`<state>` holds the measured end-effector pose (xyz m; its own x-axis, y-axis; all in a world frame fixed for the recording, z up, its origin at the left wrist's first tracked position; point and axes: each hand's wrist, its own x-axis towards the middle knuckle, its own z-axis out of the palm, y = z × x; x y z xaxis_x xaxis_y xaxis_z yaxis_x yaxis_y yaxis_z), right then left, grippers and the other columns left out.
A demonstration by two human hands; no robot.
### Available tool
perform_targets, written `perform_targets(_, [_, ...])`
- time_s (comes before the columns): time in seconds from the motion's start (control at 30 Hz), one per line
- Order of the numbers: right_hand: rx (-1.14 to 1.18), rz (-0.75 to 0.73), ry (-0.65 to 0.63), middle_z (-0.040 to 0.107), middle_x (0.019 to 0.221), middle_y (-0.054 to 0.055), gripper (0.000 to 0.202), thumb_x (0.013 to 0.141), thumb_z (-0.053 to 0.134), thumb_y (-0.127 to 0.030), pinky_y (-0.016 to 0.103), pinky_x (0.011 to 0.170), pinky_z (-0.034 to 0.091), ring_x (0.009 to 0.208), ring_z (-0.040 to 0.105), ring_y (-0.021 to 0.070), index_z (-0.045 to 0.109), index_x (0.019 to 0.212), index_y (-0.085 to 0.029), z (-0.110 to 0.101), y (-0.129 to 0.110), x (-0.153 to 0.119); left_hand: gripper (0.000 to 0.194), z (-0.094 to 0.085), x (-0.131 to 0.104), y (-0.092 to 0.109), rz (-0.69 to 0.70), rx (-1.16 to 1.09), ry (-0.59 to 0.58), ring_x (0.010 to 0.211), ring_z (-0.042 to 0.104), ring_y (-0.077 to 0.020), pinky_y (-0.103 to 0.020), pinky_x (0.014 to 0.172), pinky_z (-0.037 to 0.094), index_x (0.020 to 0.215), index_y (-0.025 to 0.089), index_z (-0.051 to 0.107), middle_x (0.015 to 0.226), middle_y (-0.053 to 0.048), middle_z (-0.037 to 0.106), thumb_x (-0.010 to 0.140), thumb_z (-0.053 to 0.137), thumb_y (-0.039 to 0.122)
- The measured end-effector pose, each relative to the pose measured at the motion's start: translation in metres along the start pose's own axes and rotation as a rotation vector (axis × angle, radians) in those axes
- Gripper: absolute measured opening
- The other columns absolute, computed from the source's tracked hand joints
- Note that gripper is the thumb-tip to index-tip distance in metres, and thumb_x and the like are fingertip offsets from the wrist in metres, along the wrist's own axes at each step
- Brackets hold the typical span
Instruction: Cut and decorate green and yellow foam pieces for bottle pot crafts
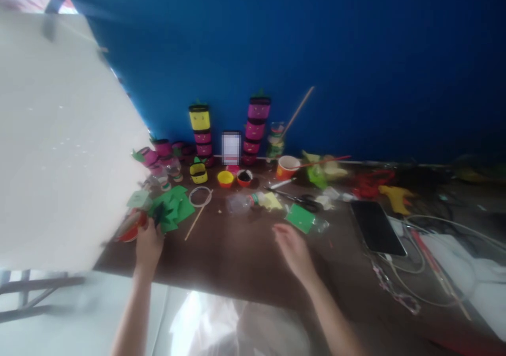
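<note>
At the left of the table, my left hand [149, 244] is closed, its fingertips against a dark piece [158, 213] that blurs into the shadows. Right beside it lie cut sheets of green paper [176, 208] and a tilted red-orange bowl [130, 230]. My right hand [293, 249] hovers over the brown tabletop with loosely stretched fingers and nothing in them. Just beyond that hand is a green card [299, 219], and a clear plastic bottle piece [239, 203] lies farther left.
Against the blue wall stand two stacks of decorated cups, one yellow-topped [200, 118] and one magenta [258, 129]. Scissors [308, 202], a paper cup [288, 167] and a yellow cup [225, 179] sit mid-table. A phone [377, 228] and cables lie right.
</note>
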<state>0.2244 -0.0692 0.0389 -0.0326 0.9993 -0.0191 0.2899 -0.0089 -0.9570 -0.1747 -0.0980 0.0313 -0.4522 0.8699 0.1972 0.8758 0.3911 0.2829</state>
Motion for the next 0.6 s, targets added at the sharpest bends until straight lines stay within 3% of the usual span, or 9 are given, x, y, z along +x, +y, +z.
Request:
perform_targets(0.13, [-0.227, -0.081, 0.128, 0.065, 0.095, 0.011, 0.029, 0.083, 0.045, -0.039, 0.035, 0.078, 0.047, 0.086, 0.061, 0.0217, 0.059, 0.093, -0.016, -0.032, 0.011, 0.007, 0.041, 0.012, 0.001, -0.002, 0.008, 0.072, 0.069, 0.082, 0.054, -0.0279, -0.042, 0.075, 0.045, 0.113, 0.006, 0.054, 0.086, -0.015, 0.05, 0.084, 0.038, 0.03])
perform_targets(0.3, [-0.468, -0.121, 0.274, 0.065, 0.087, 0.011, 0.023, 0.081, 0.041, -0.028, 0.034, 0.076, 0.048, 0.081, 0.061, 0.0215, 0.06, 0.088, -0.016, -0.073, 0.032, 0.021, 0.036, 0.019, -0.001, 0.007, 0.153, -0.082, 0.241, 0.103, 0.05, -0.0292, -0.043, 0.092, 0.04, 0.11, 0.009, 0.058, 0.102, -0.016, 0.053, 0.083, 0.042, 0.027])
perform_targets(0.37, [-0.607, -0.134, 0.304, 0.065, 0.087, 0.012, 0.023, 0.081, 0.041, -0.024, 0.035, 0.078, 0.047, 0.082, 0.061, 0.0225, 0.061, 0.087, -0.015, -0.088, 0.037, 0.034, 0.037, 0.021, -0.005, 0.022, 0.188, -0.169, 0.258, 0.105, 0.05, -0.0284, -0.042, 0.094, 0.04, 0.11, 0.009, 0.057, 0.108, -0.016, 0.053, 0.082, 0.045, 0.031])
perform_targets(0.43, [-0.754, -0.139, 0.303, 0.064, 0.093, 0.015, 0.027, 0.081, 0.038, -0.018, 0.036, 0.082, 0.045, 0.088, 0.06, 0.0238, 0.062, 0.092, -0.012, -0.1, 0.038, 0.053, 0.04, 0.023, -0.011, 0.047, 0.247, -0.285, 0.195, 0.104, 0.052, -0.0267, -0.041, 0.094, 0.042, 0.112, 0.012, 0.055, 0.109, -0.014, 0.054, 0.08, 0.051, 0.035])
perform_targets(0.6, [-1.071, -0.038, 0.028, 0.06, 0.103, 0.02, 0.031, 0.08, 0.04, -0.008, 0.035, 0.089, 0.04, 0.1, 0.054, 0.0265, 0.061, 0.101, -0.005, -0.113, 0.039, 0.103, 0.055, 0.033, -0.016, 0.12, 0.452, -0.598, -0.058, 0.117, 0.046, -0.0248, -0.041, 0.1, 0.037, 0.127, 0.016, 0.042, 0.124, -0.012, 0.05, 0.077, 0.057, 0.033])
